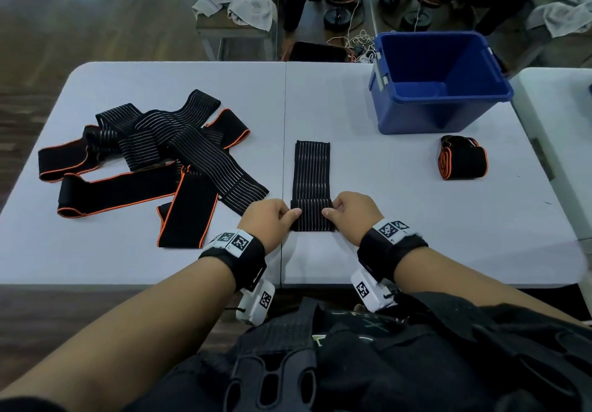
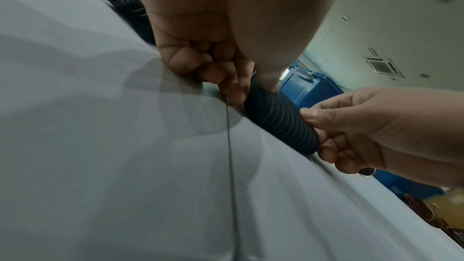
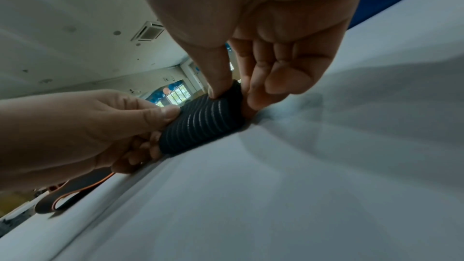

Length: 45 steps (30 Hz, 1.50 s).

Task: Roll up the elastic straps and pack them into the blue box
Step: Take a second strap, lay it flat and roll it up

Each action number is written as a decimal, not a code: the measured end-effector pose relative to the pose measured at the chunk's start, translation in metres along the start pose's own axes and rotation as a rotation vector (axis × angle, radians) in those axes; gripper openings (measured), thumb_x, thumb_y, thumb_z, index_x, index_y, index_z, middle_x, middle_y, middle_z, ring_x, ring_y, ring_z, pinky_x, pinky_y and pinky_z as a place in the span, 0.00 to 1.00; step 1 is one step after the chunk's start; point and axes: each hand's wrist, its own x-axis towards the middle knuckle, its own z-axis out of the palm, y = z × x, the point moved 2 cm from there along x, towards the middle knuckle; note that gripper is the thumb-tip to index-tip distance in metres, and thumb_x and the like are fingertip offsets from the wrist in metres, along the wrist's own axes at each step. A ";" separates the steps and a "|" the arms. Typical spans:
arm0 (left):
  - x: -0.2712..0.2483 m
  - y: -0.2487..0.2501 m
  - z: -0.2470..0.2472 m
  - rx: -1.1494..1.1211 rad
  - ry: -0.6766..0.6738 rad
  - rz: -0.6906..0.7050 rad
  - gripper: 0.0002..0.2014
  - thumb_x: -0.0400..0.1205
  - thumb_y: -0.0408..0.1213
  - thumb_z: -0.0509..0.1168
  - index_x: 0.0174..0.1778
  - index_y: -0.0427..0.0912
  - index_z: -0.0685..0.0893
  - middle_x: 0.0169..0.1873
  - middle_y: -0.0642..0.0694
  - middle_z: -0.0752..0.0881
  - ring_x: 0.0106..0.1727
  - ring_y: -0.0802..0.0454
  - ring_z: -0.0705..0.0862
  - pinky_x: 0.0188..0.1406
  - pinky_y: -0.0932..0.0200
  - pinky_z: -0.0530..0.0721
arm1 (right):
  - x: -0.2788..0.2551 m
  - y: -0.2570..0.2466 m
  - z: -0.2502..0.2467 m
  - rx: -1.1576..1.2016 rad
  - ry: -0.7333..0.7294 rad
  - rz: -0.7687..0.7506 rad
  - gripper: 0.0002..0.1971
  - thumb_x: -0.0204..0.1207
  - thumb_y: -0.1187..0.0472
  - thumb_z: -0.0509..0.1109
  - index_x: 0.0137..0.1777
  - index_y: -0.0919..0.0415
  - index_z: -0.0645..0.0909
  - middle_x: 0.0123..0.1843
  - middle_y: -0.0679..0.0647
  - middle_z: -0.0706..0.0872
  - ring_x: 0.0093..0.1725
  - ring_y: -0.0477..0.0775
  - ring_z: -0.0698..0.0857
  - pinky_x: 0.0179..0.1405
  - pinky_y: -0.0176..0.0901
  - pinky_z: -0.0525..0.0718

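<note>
A black elastic strap with thin white stripes (image 1: 312, 171) lies lengthwise on the white table (image 1: 400, 225), its near end wound into a short roll (image 1: 312, 219). My left hand (image 1: 272, 219) pinches the roll's left end (image 2: 253, 94) and my right hand (image 1: 352, 214) pinches its right end (image 3: 226, 94), thumbs on top. The roll (image 2: 281, 120) (image 3: 200, 126) rests on the table. The blue box (image 1: 439, 81) stands open at the back right, nothing showing inside. A rolled black and orange strap (image 1: 463, 157) lies in front of it.
A heap of several unrolled straps (image 1: 153, 158), striped ones and orange-edged ones, covers the table's left half. A second white table (image 1: 557, 129) adjoins on the right. People sit behind, with grey cloths (image 1: 237, 4) on another table.
</note>
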 end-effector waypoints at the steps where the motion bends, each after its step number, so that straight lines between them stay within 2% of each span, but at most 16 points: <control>1: 0.000 -0.001 -0.001 -0.029 0.018 -0.010 0.15 0.83 0.59 0.65 0.48 0.50 0.84 0.35 0.54 0.88 0.42 0.56 0.86 0.47 0.52 0.87 | -0.001 0.001 0.001 0.033 0.006 0.010 0.13 0.80 0.49 0.71 0.56 0.58 0.79 0.47 0.52 0.86 0.48 0.55 0.85 0.48 0.46 0.81; 7: -0.004 0.001 -0.004 -0.046 0.032 0.088 0.17 0.83 0.53 0.69 0.66 0.54 0.81 0.36 0.56 0.90 0.46 0.58 0.87 0.54 0.52 0.87 | -0.004 0.000 0.004 -0.056 -0.022 -0.111 0.18 0.81 0.49 0.70 0.68 0.54 0.76 0.48 0.54 0.89 0.51 0.57 0.87 0.52 0.49 0.84; 10: -0.005 -0.001 -0.005 0.090 -0.009 0.205 0.29 0.76 0.64 0.70 0.69 0.50 0.82 0.45 0.57 0.87 0.50 0.56 0.84 0.56 0.53 0.85 | -0.007 -0.001 0.005 -0.195 -0.118 -0.208 0.30 0.70 0.39 0.75 0.68 0.52 0.76 0.53 0.51 0.86 0.52 0.54 0.85 0.49 0.47 0.84; 12: -0.005 -0.005 -0.006 0.175 -0.056 0.263 0.40 0.68 0.70 0.73 0.72 0.50 0.80 0.48 0.56 0.83 0.53 0.55 0.81 0.58 0.53 0.84 | -0.010 -0.002 0.006 -0.321 -0.158 -0.250 0.32 0.66 0.41 0.78 0.67 0.53 0.74 0.55 0.52 0.82 0.53 0.55 0.84 0.51 0.49 0.85; 14: -0.007 -0.007 -0.006 0.215 -0.082 0.269 0.41 0.67 0.67 0.76 0.74 0.52 0.78 0.51 0.55 0.82 0.57 0.53 0.79 0.61 0.53 0.82 | -0.009 -0.002 0.005 -0.366 -0.173 -0.257 0.30 0.71 0.48 0.77 0.70 0.55 0.73 0.57 0.54 0.80 0.56 0.58 0.82 0.53 0.49 0.82; 17: -0.007 -0.010 -0.003 0.161 -0.075 0.235 0.34 0.74 0.61 0.74 0.75 0.53 0.77 0.50 0.54 0.79 0.57 0.52 0.78 0.60 0.53 0.80 | -0.007 -0.003 0.001 -0.251 -0.166 -0.256 0.19 0.77 0.49 0.72 0.64 0.56 0.77 0.50 0.51 0.78 0.52 0.56 0.82 0.47 0.45 0.77; 19: -0.008 -0.009 -0.002 0.094 -0.050 0.219 0.24 0.80 0.59 0.68 0.70 0.53 0.81 0.45 0.54 0.77 0.52 0.52 0.78 0.55 0.55 0.79 | -0.005 -0.004 -0.001 -0.171 -0.169 -0.237 0.12 0.83 0.48 0.67 0.59 0.55 0.80 0.47 0.50 0.81 0.48 0.54 0.82 0.45 0.44 0.75; 21: -0.009 -0.004 -0.003 0.033 -0.033 0.193 0.16 0.85 0.55 0.62 0.58 0.49 0.86 0.42 0.52 0.78 0.47 0.51 0.80 0.47 0.56 0.76 | -0.004 -0.003 -0.001 -0.123 -0.157 -0.203 0.14 0.86 0.47 0.61 0.49 0.56 0.81 0.44 0.52 0.84 0.46 0.54 0.82 0.41 0.45 0.73; 24: -0.009 0.002 -0.002 -0.023 -0.055 0.111 0.21 0.88 0.55 0.57 0.42 0.42 0.84 0.36 0.47 0.83 0.40 0.48 0.83 0.40 0.51 0.81 | 0.000 -0.001 0.002 -0.083 -0.113 -0.133 0.24 0.86 0.42 0.58 0.41 0.62 0.81 0.40 0.56 0.87 0.41 0.57 0.83 0.38 0.47 0.74; 28: -0.007 0.005 0.000 0.011 -0.059 0.035 0.28 0.89 0.59 0.52 0.38 0.40 0.83 0.33 0.44 0.84 0.39 0.45 0.84 0.44 0.48 0.83 | 0.004 0.000 0.008 -0.097 -0.069 -0.058 0.34 0.85 0.37 0.55 0.36 0.67 0.85 0.34 0.58 0.89 0.36 0.57 0.86 0.46 0.52 0.84; 32: -0.004 0.010 -0.003 0.087 -0.072 -0.005 0.30 0.87 0.62 0.53 0.33 0.41 0.80 0.30 0.45 0.83 0.37 0.46 0.84 0.40 0.51 0.83 | 0.005 0.003 0.011 -0.036 -0.002 0.005 0.24 0.83 0.39 0.61 0.44 0.62 0.83 0.36 0.56 0.90 0.38 0.56 0.88 0.47 0.53 0.87; 35: -0.004 0.007 -0.007 0.008 0.020 -0.013 0.19 0.84 0.61 0.61 0.48 0.47 0.79 0.36 0.51 0.87 0.40 0.52 0.86 0.43 0.51 0.85 | 0.000 0.003 0.007 0.032 0.030 -0.007 0.15 0.82 0.43 0.65 0.58 0.53 0.72 0.42 0.54 0.88 0.43 0.56 0.89 0.47 0.51 0.86; 37: -0.006 0.009 -0.012 0.003 0.054 0.063 0.16 0.83 0.58 0.65 0.58 0.50 0.77 0.42 0.54 0.88 0.44 0.54 0.86 0.46 0.53 0.85 | -0.002 0.001 0.005 -0.006 0.035 -0.074 0.12 0.83 0.48 0.65 0.60 0.51 0.70 0.40 0.55 0.88 0.42 0.56 0.88 0.46 0.51 0.86; 41: -0.008 0.003 -0.012 0.159 -0.030 0.239 0.32 0.76 0.63 0.71 0.73 0.52 0.77 0.57 0.54 0.83 0.56 0.54 0.83 0.59 0.53 0.84 | -0.005 0.000 0.004 -0.073 -0.003 -0.147 0.16 0.83 0.50 0.67 0.67 0.55 0.75 0.44 0.52 0.87 0.50 0.57 0.86 0.46 0.45 0.79; 43: -0.008 -0.006 -0.009 0.218 -0.080 0.251 0.40 0.72 0.63 0.75 0.78 0.54 0.72 0.59 0.53 0.80 0.59 0.53 0.81 0.61 0.52 0.84 | -0.009 0.000 0.004 -0.089 -0.075 -0.183 0.24 0.78 0.50 0.73 0.72 0.55 0.74 0.45 0.49 0.85 0.50 0.54 0.85 0.47 0.44 0.78; 45: -0.006 -0.012 -0.007 0.199 -0.085 0.235 0.39 0.73 0.58 0.76 0.80 0.57 0.70 0.58 0.52 0.78 0.60 0.51 0.80 0.62 0.50 0.83 | -0.009 0.001 0.003 -0.160 -0.119 -0.220 0.29 0.75 0.54 0.76 0.75 0.55 0.72 0.48 0.49 0.84 0.52 0.54 0.84 0.49 0.44 0.80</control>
